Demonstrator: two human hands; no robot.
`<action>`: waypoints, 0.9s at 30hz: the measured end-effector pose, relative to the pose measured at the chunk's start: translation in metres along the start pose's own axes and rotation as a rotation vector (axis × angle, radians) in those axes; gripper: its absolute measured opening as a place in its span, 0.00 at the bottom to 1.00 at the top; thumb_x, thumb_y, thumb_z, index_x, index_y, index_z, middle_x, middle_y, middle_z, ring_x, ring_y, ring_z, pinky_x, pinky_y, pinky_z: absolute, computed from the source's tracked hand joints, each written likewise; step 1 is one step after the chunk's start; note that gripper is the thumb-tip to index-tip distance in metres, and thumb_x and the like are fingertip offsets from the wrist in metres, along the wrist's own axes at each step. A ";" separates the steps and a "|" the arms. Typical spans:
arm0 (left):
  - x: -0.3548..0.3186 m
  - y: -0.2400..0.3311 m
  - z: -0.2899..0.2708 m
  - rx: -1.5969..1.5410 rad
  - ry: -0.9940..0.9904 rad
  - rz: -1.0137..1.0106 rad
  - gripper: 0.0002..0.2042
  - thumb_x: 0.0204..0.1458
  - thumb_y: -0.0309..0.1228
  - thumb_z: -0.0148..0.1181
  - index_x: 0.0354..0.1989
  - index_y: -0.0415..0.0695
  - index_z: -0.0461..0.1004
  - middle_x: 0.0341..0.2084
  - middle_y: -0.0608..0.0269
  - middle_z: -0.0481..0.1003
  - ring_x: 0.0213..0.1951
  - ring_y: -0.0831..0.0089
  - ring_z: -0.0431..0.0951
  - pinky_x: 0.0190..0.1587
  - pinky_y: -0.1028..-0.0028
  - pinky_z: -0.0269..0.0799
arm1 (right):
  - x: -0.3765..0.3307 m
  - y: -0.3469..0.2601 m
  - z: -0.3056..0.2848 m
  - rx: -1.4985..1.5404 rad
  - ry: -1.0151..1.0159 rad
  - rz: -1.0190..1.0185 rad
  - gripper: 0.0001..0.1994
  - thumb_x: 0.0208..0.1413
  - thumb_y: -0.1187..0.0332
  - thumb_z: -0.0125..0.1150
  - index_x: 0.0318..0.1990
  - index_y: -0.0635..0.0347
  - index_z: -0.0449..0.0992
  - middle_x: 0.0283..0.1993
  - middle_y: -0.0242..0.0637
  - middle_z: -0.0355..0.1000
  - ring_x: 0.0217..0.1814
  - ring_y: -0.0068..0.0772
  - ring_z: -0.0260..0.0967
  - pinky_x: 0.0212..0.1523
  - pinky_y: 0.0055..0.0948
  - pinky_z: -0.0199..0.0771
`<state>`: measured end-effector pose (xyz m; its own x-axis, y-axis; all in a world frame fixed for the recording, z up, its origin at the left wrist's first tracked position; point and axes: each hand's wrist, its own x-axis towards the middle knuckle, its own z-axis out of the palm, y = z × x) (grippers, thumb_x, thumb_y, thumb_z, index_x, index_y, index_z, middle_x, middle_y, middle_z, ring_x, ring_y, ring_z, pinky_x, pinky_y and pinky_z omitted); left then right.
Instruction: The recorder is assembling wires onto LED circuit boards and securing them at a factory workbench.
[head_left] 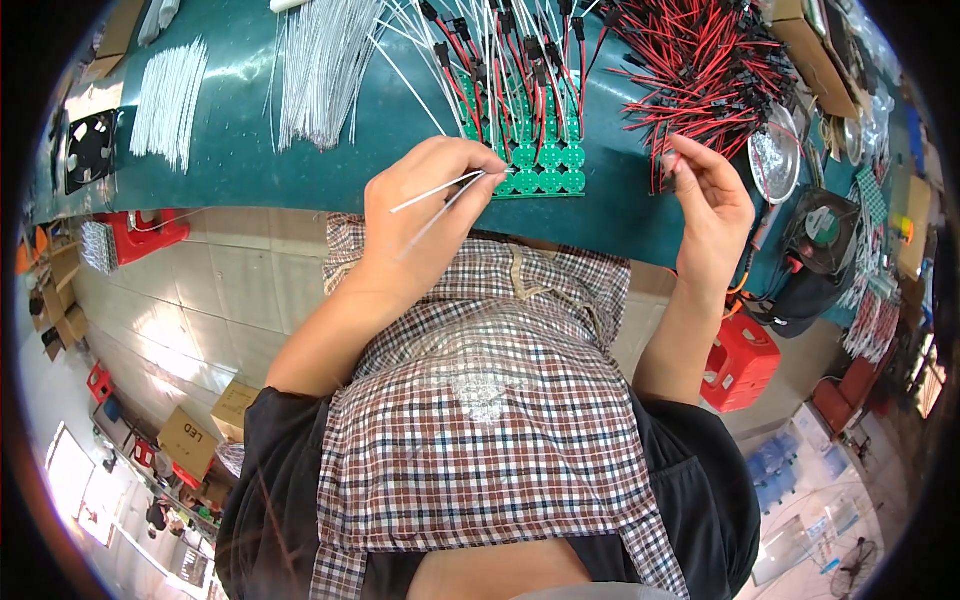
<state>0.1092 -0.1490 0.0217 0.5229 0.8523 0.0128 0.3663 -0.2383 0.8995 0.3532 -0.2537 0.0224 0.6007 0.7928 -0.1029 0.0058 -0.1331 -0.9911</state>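
My left hand (425,195) is closed in a pinch over the near left part of a green circuit board panel (560,182). Two thin white wires (432,192) stick out of its fingers toward my wrist. On the panel, made of small round boards, stand several white wires and red-black wires with black plugs (535,55). To the right, my right hand (712,195) pinches thumb against forefinger, just in front of a heap of red-black wires (700,70). What lies between its fingertips is too small to make out.
Bundles of white wires (325,70) and shorter white pieces (170,105) lie on the green table (235,100) at the left. A small dish (775,160), a soldering iron (768,228) and a fan (822,232) are on the right. Red stools (742,365) stand below.
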 end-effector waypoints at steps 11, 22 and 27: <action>0.001 -0.004 0.011 0.177 0.028 0.099 0.04 0.53 0.21 0.67 0.36 0.38 0.79 0.33 0.59 0.80 0.33 0.73 0.82 0.37 0.74 0.80 | 0.000 0.029 0.007 -0.395 0.121 -0.155 0.06 0.56 0.76 0.68 0.40 0.66 0.82 0.33 0.30 0.75 0.29 0.15 0.66 0.32 0.18 0.69; 0.002 -0.005 0.017 0.235 0.092 0.190 0.07 0.47 0.22 0.68 0.33 0.46 0.77 0.29 0.62 0.79 0.29 0.65 0.81 0.30 0.70 0.75 | -0.001 0.029 0.006 -0.384 0.124 -0.142 0.06 0.56 0.76 0.68 0.40 0.66 0.82 0.33 0.30 0.76 0.29 0.14 0.66 0.32 0.18 0.69; 0.003 -0.008 0.018 0.243 0.098 0.235 0.07 0.47 0.22 0.68 0.34 0.45 0.77 0.29 0.62 0.78 0.30 0.65 0.81 0.31 0.69 0.75 | -0.001 0.030 0.007 -0.378 0.127 -0.144 0.06 0.56 0.76 0.68 0.40 0.66 0.82 0.33 0.30 0.76 0.29 0.15 0.66 0.33 0.18 0.69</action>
<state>0.1217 -0.1535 0.0063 0.5426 0.7988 0.2597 0.4234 -0.5272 0.7368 0.3475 -0.2545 -0.0082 0.6659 0.7428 0.0694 0.3755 -0.2533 -0.8915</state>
